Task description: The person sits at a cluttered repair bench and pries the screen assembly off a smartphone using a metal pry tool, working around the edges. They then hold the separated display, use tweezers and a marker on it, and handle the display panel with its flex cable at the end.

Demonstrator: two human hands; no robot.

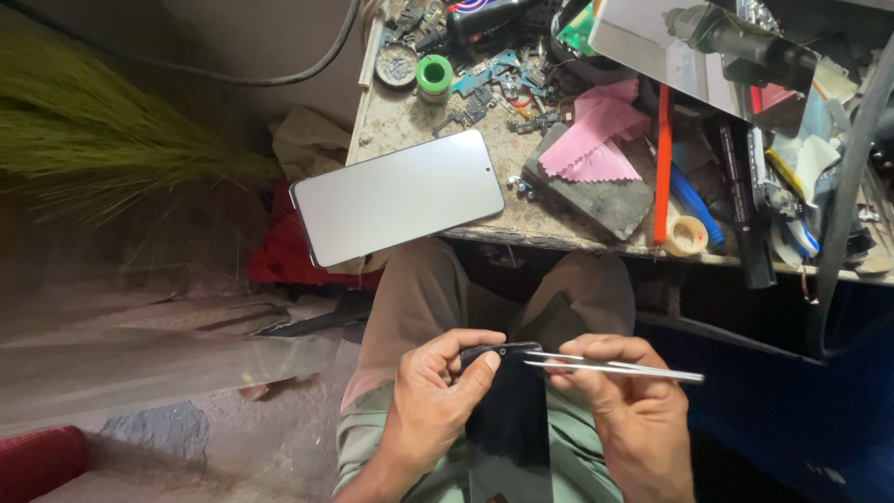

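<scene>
My left hand [430,396] grips the top end of a thin black phone panel [507,428] over my lap, thumb pressed near its upper corner. My right hand [631,410] pinches metal tweezers [615,368], whose tips point left and touch the panel's top edge. A smartphone [400,196] with a blank grey screen lies tilted on the near left corner of the workbench [540,224], overhanging its edge.
The bench holds a pink cloth [596,140] on a dark block, an orange stick [662,168], a tape roll [685,236], a green spool [434,74] and several small phone parts. A broom [102,140] lies at left; a red object [37,461] sits on the floor.
</scene>
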